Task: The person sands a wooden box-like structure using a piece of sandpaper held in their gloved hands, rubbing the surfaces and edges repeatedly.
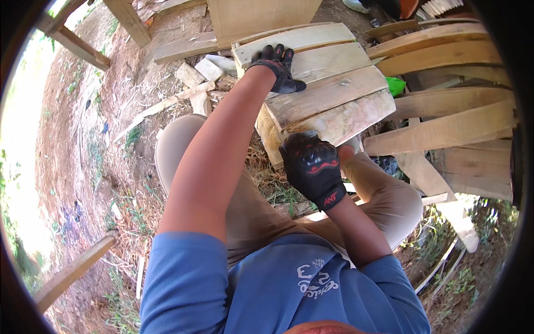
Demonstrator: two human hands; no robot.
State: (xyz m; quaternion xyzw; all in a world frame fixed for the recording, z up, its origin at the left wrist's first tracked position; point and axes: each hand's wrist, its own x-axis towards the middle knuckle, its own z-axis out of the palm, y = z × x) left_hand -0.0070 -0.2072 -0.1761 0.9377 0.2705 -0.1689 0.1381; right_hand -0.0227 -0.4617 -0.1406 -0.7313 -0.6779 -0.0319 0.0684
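Observation:
A low box-like piece of pale, rough wooden slats (334, 80) stands in front of me, with gaps between its boards. My left hand (280, 69), in a black glove, lies on the left part of its top, fingers apart and palm down. At the box's near edge, my right hand (312, 166) is closed in a fist, its black glove with a red-lined knuckle guard facing up. What its fingers hold, if anything, is hidden beneath the hand. The near corner post (271, 142) of the box shows just left of that fist.
Long planks (445, 119) lie stacked at the right. A wide upright board (261, 22) stands behind the box. Wood offcuts (206, 69) lie left of it, on bare earth with shavings and straw. A green object (395, 86) shows beside the planks. A wooden bar (75, 270) is at lower left.

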